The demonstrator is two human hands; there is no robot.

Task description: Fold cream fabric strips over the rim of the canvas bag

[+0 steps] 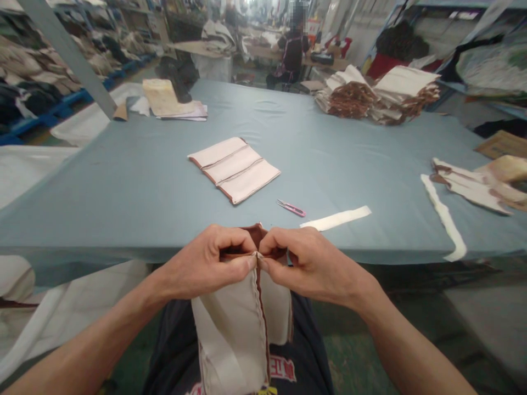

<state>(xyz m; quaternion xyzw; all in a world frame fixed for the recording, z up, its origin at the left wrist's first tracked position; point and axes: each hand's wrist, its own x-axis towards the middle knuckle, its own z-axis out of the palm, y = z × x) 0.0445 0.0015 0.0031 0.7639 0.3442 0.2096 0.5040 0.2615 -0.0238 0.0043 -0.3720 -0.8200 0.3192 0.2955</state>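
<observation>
Both hands pinch the upper edge of a cream and brown sewn fabric piece [230,329] at its middle seam. My left hand [209,260] grips just left of the seam, and my right hand [304,260] just right of it, thumbs almost touching. The piece hangs down over my lap, cream side toward me, with brown showing at the seam and top. Beyond it on the table lies a flat cream panel [234,167] with brown edges and two seams. Small pink-handled thread snips [291,208] and a cream strip [337,218] lie near the front edge.
A blue-green cloth covers the table [135,192]. Brown and cream stacks [349,90] stand at the back right. At the right lie a curved white strip [444,219] and fabric pieces [473,186]. A yellowish block [162,97] sits back left. A person [292,52] sits far behind.
</observation>
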